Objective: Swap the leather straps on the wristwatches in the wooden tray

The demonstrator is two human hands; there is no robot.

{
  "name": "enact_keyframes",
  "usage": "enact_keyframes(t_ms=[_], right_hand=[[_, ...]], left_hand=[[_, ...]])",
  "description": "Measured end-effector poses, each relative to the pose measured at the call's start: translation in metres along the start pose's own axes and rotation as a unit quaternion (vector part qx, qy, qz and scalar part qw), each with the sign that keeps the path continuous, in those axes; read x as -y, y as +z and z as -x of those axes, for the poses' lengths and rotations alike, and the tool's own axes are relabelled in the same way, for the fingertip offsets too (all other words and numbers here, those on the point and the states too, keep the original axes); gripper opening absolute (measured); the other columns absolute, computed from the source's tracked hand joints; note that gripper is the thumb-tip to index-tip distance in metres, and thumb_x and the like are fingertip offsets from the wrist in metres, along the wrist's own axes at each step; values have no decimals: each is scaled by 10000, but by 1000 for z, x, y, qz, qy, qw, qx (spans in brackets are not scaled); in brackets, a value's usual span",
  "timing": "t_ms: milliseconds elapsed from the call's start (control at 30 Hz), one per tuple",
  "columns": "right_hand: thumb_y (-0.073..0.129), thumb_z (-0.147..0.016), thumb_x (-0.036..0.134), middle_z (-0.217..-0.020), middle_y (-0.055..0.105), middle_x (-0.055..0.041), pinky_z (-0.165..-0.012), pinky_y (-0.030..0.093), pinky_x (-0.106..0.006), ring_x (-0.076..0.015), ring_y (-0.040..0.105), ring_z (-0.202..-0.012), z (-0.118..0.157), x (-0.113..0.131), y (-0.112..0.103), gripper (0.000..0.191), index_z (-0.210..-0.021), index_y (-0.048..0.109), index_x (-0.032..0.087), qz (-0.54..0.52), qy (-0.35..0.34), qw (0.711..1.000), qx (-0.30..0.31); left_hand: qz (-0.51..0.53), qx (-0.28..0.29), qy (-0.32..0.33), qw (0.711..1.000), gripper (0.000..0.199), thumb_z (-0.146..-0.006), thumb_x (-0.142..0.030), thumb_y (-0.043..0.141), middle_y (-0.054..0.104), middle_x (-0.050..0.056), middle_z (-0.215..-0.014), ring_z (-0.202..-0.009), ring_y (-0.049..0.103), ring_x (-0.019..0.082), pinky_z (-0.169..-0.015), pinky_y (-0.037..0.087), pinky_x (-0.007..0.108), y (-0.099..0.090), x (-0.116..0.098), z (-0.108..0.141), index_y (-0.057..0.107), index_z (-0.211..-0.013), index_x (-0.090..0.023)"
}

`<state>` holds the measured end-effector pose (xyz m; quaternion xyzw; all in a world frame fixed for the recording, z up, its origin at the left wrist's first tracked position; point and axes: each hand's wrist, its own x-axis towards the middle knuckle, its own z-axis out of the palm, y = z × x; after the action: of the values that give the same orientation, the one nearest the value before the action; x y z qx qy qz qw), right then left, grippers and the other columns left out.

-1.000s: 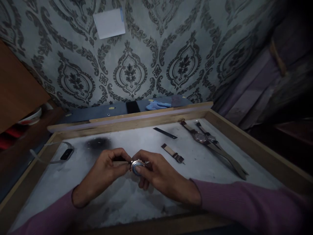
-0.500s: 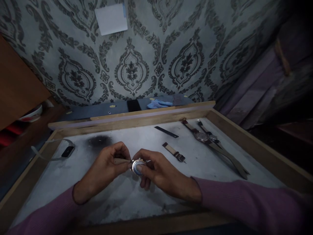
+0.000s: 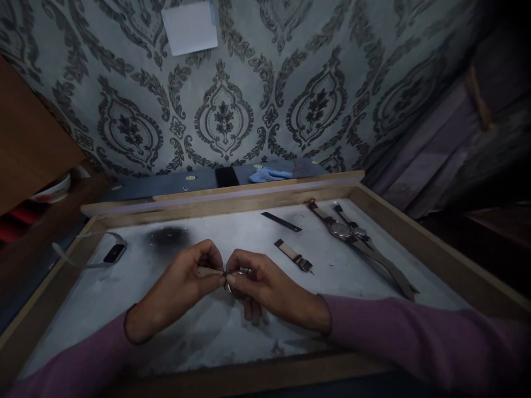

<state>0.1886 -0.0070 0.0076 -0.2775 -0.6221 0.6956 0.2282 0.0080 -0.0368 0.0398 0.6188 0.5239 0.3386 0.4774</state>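
Between thumb and fingers, my left hand (image 3: pixel 178 284) pinches a watch strap (image 3: pixel 208 271) whose pale beige side shows. My right hand (image 3: pixel 276 287) is closed on a round, metal-rimmed watch case (image 3: pixel 230 288), mostly covered by my thumb and fingers. The strap's end meets the edge of the case where my fingertips come together; whether the two are joined I cannot tell. Right of my hands lies a separate strap piece (image 3: pixel 293 255) with a buckle. Beyond it is a flat dark strip (image 3: pixel 281 221), probably another strap piece.
A wooden-rimmed tray (image 3: pixel 257 198) with a pale floor surrounds the work. On its right lie two strapped watches (image 3: pixel 341 229); at left stands a smartwatch (image 3: pixel 115 253) with a light band. Behind the rim are a blue cloth (image 3: pixel 270 175) and a black flat object (image 3: pixel 227 177).
My right hand has tilted the watch case and moved its thumb to the case edge by the strap, so less of the case shows. My left hand keeps its pinch.
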Motion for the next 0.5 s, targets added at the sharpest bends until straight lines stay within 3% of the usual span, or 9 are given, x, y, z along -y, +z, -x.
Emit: enact_keyframes(t_ms=[367, 433, 500], right_hand=[[543, -871, 288, -617, 502, 74, -330, 355, -99, -10, 469, -346, 3, 17, 2, 147, -810, 481, 169, 6, -20, 1000, -19], [542, -873, 296, -627, 517, 70, -324, 346, -102, -11, 466, -342, 3, 18, 2, 152, -813, 480, 171, 6, -24, 999, -26], [539, -876, 303, -630, 524, 67, -319, 326, -103, -14, 468, -339, 3, 19, 1, 160, -811, 476, 172, 8, -33, 999, -42]], left_hand=[[15, 13, 17, 1000, 146, -787, -294, 648, 591, 15, -800, -765, 576, 176, -698, 454, 278, -6, -10, -1, 564, -820, -179], [-43, -29, 42, 998, 160, -832, -332, 605, 607, 34, -860, -799, 574, 193, -696, 444, 285, -9, -14, 2, 580, -896, -187], [-152, -126, 100, 975, 146, -856, -322, 580, 614, 46, -937, -884, 557, 212, -740, 416, 293, -10, -18, 8, 590, -936, -200]])
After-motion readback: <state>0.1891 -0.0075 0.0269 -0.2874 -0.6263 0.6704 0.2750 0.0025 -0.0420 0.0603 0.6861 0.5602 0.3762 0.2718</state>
